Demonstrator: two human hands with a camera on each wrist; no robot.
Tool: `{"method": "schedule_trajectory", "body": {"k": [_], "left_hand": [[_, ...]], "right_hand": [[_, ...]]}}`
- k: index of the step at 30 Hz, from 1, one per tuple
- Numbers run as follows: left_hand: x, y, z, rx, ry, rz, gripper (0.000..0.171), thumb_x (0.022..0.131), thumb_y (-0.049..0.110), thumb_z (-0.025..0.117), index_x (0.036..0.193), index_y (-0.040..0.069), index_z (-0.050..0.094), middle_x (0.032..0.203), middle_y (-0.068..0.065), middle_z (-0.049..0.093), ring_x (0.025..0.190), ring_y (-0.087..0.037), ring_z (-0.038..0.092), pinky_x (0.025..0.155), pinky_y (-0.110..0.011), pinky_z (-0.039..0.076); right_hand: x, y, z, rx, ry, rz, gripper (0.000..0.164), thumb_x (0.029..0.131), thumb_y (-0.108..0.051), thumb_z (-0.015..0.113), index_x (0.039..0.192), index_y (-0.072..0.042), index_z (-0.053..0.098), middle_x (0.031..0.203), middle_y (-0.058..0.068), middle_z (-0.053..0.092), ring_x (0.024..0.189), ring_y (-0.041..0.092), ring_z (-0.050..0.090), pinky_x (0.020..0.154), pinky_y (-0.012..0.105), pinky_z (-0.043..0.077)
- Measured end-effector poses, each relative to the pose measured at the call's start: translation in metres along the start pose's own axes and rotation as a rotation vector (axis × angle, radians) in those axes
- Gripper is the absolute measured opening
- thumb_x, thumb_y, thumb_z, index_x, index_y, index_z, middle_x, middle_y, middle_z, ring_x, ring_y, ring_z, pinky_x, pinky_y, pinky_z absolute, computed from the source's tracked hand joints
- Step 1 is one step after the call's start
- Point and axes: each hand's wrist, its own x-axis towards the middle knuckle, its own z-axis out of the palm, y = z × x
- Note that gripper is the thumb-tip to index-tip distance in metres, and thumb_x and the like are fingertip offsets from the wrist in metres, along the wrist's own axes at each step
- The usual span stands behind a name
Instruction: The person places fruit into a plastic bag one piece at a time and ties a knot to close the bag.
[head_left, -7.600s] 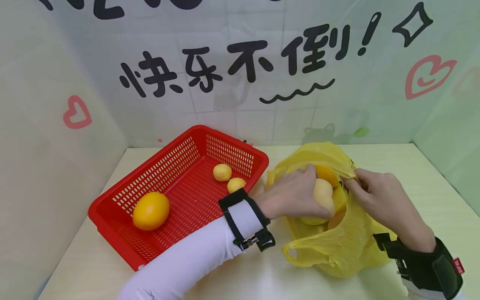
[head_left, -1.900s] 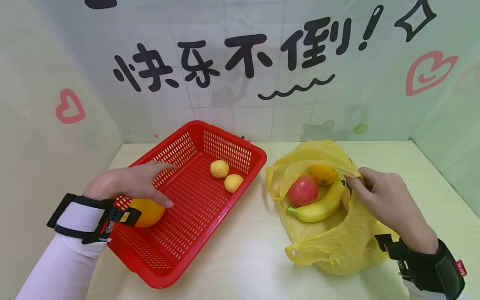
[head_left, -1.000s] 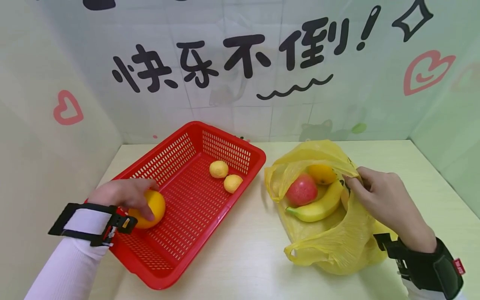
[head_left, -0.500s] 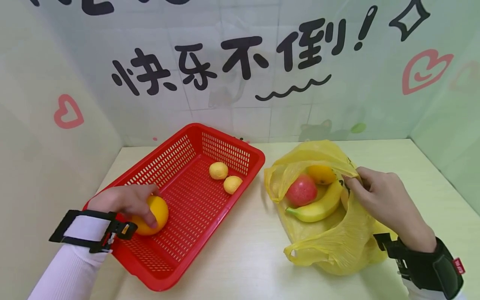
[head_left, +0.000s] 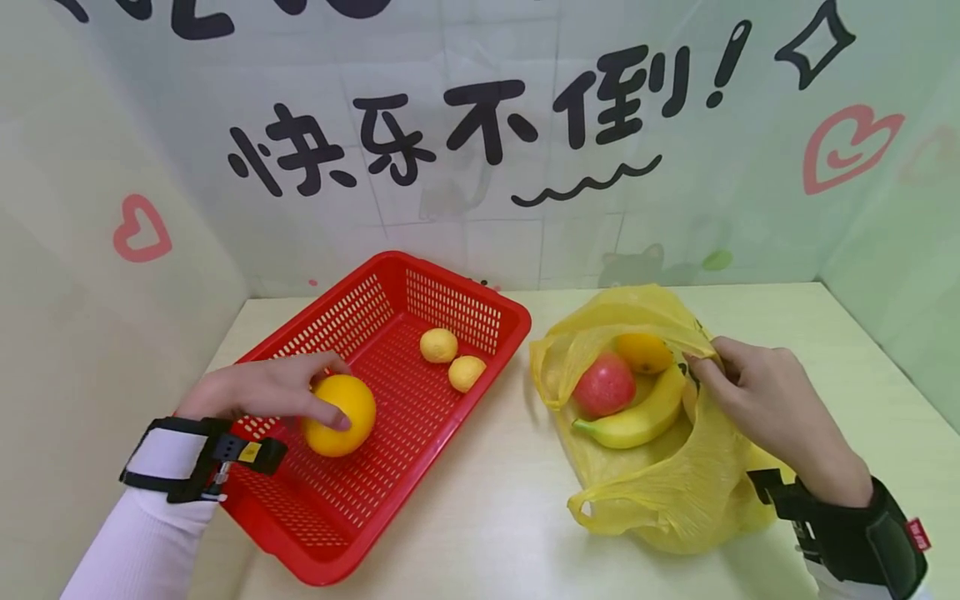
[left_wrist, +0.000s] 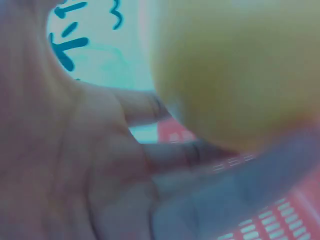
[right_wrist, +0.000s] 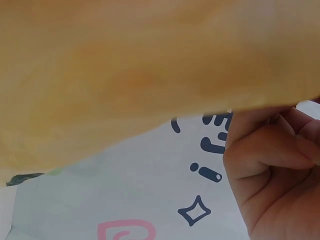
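My left hand (head_left: 273, 387) holds a round orange (head_left: 343, 417), thumb on the near side and fingers behind it. The orange is over the left half of the red plastic basket (head_left: 442, 450); whether it touches the floor there I cannot tell. The left wrist view shows the orange (left_wrist: 235, 65) blurred beside the palm. My right hand (head_left: 772, 400) pinches the rim of a yellow plastic bag (head_left: 675, 500), keeping its mouth open. Inside the bag lie a banana (head_left: 637, 417), a red apple (head_left: 604, 385) and an orange-yellow fruit (head_left: 643, 352). Bag film fills much of the right wrist view.
Two small yellow fruits, a rear one (head_left: 438, 345) and a front one (head_left: 467, 373), sit at the basket's right end. The basket and bag stand side by side on a pale table (head_left: 480, 533). A printed backdrop (head_left: 480, 242) rises behind, with panels on both sides.
Earlier, the left hand was in the bag on a pale yellow fruit, no longer visible. It then moved to the basket, grasped the orange and shifted it right. The right hand kept holding the bag.
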Motion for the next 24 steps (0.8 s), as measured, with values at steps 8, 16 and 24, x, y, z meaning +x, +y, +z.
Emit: {"method": "schedule_trajectory", "body": {"k": [8, 16, 24], "left_hand": [[0.0, 0.03, -0.001, -0.085, 0.022, 0.154, 0.064, 0.078, 0.039, 0.078, 0.13, 0.018, 0.047, 0.122, -0.011, 0.053, 0.104, -0.025, 0.056, 0.079, -0.035, 0.055], [0.009, 0.081, 0.016, 0.009, 0.101, 0.294, 0.065, 0.076, 0.043, 0.079, 0.131, 0.028, 0.047, 0.124, 0.0, 0.056, 0.111, -0.023, 0.055, 0.083, -0.032, 0.054], [0.03, 0.125, 0.042, 0.02, 0.104, 0.467, 0.065, 0.076, 0.039, 0.079, 0.132, 0.026, 0.047, 0.121, 0.006, 0.058, 0.108, -0.016, 0.057, 0.085, -0.029, 0.055]], "right_hand": [[0.0, 0.001, 0.0, -0.003, -0.009, 0.005, 0.031, 0.097, -0.019, 0.06, 0.069, -0.016, 0.049, 0.056, -0.007, 0.027, 0.046, 0.002, 0.023, 0.046, 0.023, 0.02], [0.001, -0.001, 0.001, -0.011, -0.004, -0.002, 0.03, 0.097, -0.018, 0.059, 0.069, -0.016, 0.049, 0.056, -0.008, 0.027, 0.046, 0.002, 0.022, 0.046, 0.023, 0.02], [0.002, -0.003, 0.0, -0.006, 0.0, -0.017, 0.032, 0.097, -0.018, 0.061, 0.068, -0.016, 0.048, 0.056, -0.008, 0.027, 0.047, 0.002, 0.022, 0.046, 0.022, 0.02]]}}
